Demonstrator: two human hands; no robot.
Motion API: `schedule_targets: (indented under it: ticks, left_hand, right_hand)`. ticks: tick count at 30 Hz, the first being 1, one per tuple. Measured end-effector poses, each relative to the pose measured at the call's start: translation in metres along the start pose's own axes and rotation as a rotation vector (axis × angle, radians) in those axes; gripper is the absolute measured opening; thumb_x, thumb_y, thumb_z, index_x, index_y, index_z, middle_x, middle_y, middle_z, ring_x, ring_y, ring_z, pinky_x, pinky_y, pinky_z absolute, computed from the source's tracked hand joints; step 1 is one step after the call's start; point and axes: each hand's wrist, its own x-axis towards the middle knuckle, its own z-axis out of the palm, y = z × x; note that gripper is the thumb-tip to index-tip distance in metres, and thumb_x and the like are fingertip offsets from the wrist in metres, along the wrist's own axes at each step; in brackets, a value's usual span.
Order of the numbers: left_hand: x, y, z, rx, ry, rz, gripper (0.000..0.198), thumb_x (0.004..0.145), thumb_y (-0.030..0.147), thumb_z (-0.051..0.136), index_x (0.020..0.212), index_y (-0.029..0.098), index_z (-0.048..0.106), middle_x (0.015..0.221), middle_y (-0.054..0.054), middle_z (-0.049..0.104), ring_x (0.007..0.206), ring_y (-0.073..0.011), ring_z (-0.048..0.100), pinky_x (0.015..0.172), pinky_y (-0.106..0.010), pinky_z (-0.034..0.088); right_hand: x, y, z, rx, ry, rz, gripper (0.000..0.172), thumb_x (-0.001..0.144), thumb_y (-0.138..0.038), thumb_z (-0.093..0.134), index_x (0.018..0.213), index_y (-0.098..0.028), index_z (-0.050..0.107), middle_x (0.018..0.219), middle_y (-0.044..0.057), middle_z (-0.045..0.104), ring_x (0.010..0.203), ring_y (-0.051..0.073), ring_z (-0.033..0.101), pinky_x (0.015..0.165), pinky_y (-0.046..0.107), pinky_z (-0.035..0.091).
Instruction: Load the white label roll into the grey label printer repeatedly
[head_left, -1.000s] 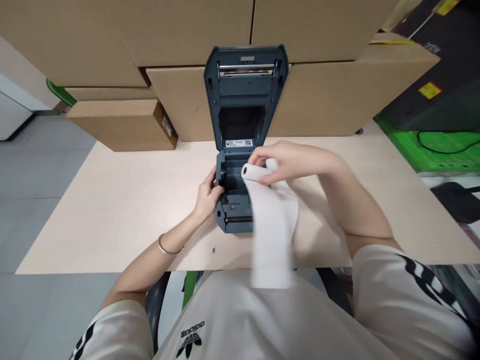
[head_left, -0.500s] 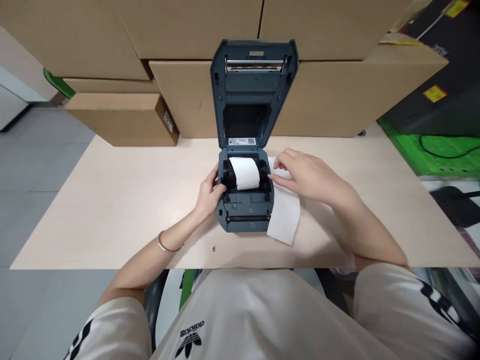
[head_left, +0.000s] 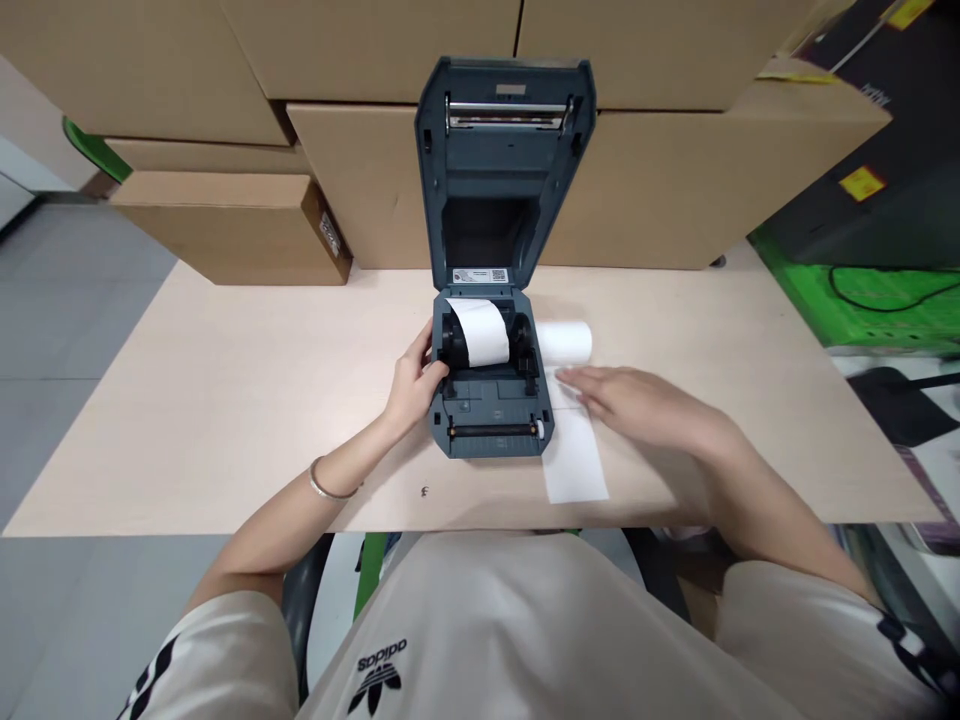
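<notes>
A grey label printer stands on the pale table with its lid raised. A white paper roll sits in its bay. My left hand grips the printer's left side, fingers curled on the casing. A second white roll lies on the table just right of the printer, its loose strip running toward me. My right hand rests flat on that strip, fingers stretched out.
Stacked cardboard boxes line the back of the table. A green surface with a black cable lies to the right. A small dark speck sits near the table's front edge.
One second ago my right hand held the roll over the printer bay. It has since set a roll down right of the printer and flattened onto the strip. My left hand stayed.
</notes>
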Motion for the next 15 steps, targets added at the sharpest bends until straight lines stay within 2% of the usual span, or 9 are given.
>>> schedule_targets:
  ticks: [3, 5, 6, 8, 11, 13, 15]
  left_hand:
    - [0.001, -0.001, -0.001, 0.009, -0.010, 0.004, 0.088, 0.083, 0.029, 0.068, 0.170, 0.017, 0.058, 0.173, -0.014, 0.066, 0.160, -0.0420, 0.062, 0.133, -0.057, 0.054]
    - [0.001, -0.002, -0.003, 0.006, -0.021, 0.017, 0.088, 0.084, 0.029, 0.068, 0.170, 0.018, 0.058, 0.173, -0.014, 0.066, 0.161, -0.0415, 0.061, 0.135, -0.057, 0.052]
    - [0.001, -0.002, -0.003, 0.006, -0.027, 0.023, 0.087, 0.084, 0.028, 0.068, 0.170, 0.019, 0.058, 0.173, -0.013, 0.066, 0.161, -0.0413, 0.061, 0.135, -0.057, 0.051]
    - [0.001, -0.003, -0.004, 0.007, -0.028, 0.026, 0.085, 0.084, 0.028, 0.068, 0.169, 0.021, 0.059, 0.172, -0.012, 0.068, 0.160, -0.0410, 0.062, 0.135, -0.057, 0.051]
    - [0.001, -0.003, -0.002, 0.003, -0.025, 0.021, 0.084, 0.085, 0.028, 0.067, 0.168, 0.021, 0.059, 0.167, -0.012, 0.071, 0.157, -0.0406, 0.064, 0.131, -0.057, 0.054]
    - [0.000, 0.000, -0.001, 0.004, -0.025, 0.018, 0.085, 0.085, 0.027, 0.065, 0.169, 0.020, 0.058, 0.165, -0.012, 0.073, 0.154, -0.0403, 0.066, 0.129, -0.056, 0.056]
    - [0.000, 0.003, 0.001, 0.011, -0.028, 0.016, 0.085, 0.083, 0.027, 0.063, 0.168, 0.019, 0.059, 0.166, -0.013, 0.072, 0.152, -0.0403, 0.067, 0.127, -0.055, 0.057]
  right_hand:
    - [0.007, -0.010, -0.027, 0.085, 0.296, 0.006, 0.052, 0.115, -0.039, 0.044, 0.141, -0.020, 0.084, 0.144, 0.014, 0.084, 0.124, 0.038, 0.084, 0.111, 0.059, 0.066]
    - [0.025, -0.020, -0.040, 0.265, 0.376, -0.013, 0.048, 0.112, -0.045, 0.054, 0.145, -0.022, 0.081, 0.142, 0.012, 0.085, 0.091, 0.028, 0.084, 0.094, 0.051, 0.069]
    - [0.038, -0.026, -0.045, 0.380, 0.360, -0.019, 0.051, 0.109, -0.045, 0.060, 0.153, -0.023, 0.076, 0.147, 0.011, 0.083, 0.075, 0.022, 0.079, 0.085, 0.046, 0.069]
    - [0.065, -0.036, -0.048, 0.574, 0.274, 0.002, 0.072, 0.102, -0.042, 0.073, 0.172, -0.026, 0.059, 0.163, 0.013, 0.074, 0.055, 0.013, 0.066, 0.067, 0.038, 0.065]
    - [0.097, -0.046, -0.047, 0.749, 0.165, 0.064, 0.103, 0.092, -0.035, 0.085, 0.185, -0.030, 0.038, 0.176, 0.016, 0.062, 0.048, 0.008, 0.055, 0.051, 0.033, 0.054]
    - [0.106, -0.049, -0.043, 0.896, 0.157, 0.075, 0.114, 0.088, -0.032, 0.087, 0.187, -0.026, 0.030, 0.168, 0.017, 0.068, 0.050, 0.007, 0.053, 0.045, 0.029, 0.045]
    - [0.105, -0.049, -0.037, 1.043, 0.198, 0.054, 0.119, 0.083, -0.029, 0.088, 0.186, -0.021, 0.030, 0.148, 0.015, 0.080, 0.054, 0.007, 0.050, 0.047, 0.026, 0.041]
